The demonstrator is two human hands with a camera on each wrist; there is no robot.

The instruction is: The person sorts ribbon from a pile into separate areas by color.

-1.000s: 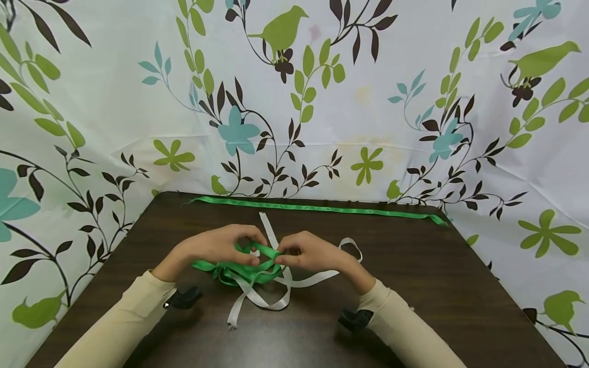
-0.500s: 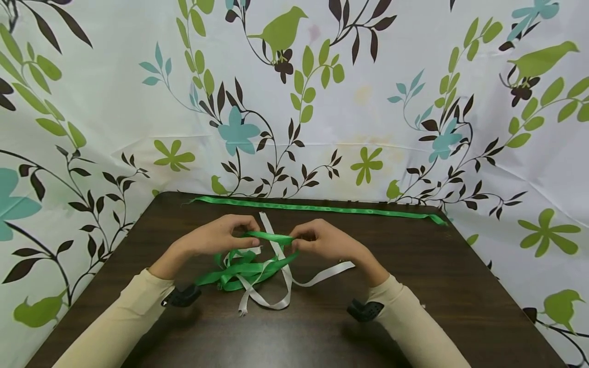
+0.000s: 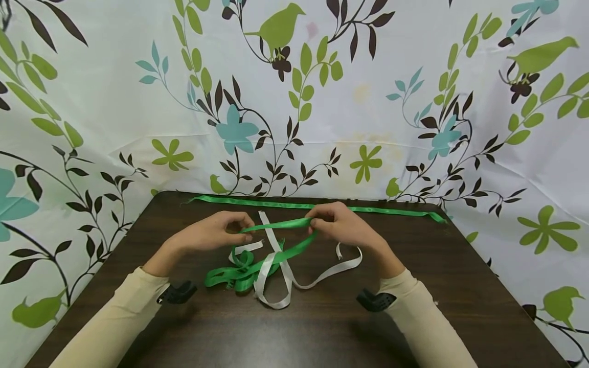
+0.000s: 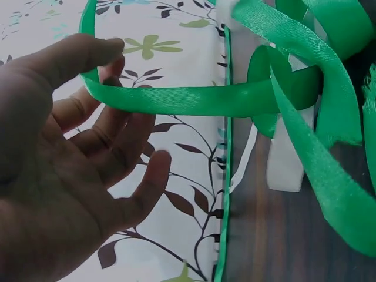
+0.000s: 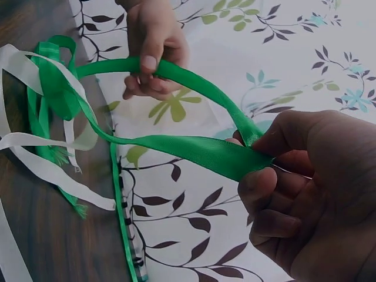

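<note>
A green satin ribbon [image 3: 278,225] stretches between the two hands above the table. My right hand [image 3: 347,227] pinches a fold of it between thumb and fingers, as the right wrist view shows at the folded ribbon [image 5: 202,154]. On the other side my left hand [image 3: 204,234] holds the same ribbon between thumb and fingers; in the left wrist view the ribbon [image 4: 182,100] runs across the curved fingers [image 4: 111,126]. Its rest drops into a loose green heap [image 3: 239,276] on the table, tangled with a white ribbon [image 3: 276,304].
Along the far edge of the dark wooden table [image 3: 294,337] lies a straight green ribbon [image 3: 391,210]. A patterned cloth [image 3: 322,168] hangs behind the table. The white ribbon's tail [image 3: 333,270] curls toward the right.
Both hands have risen away from the heap and spread apart, the right hand going farther right. The green ribbon has been drawn out between them, and the white ribbon has shifted.
</note>
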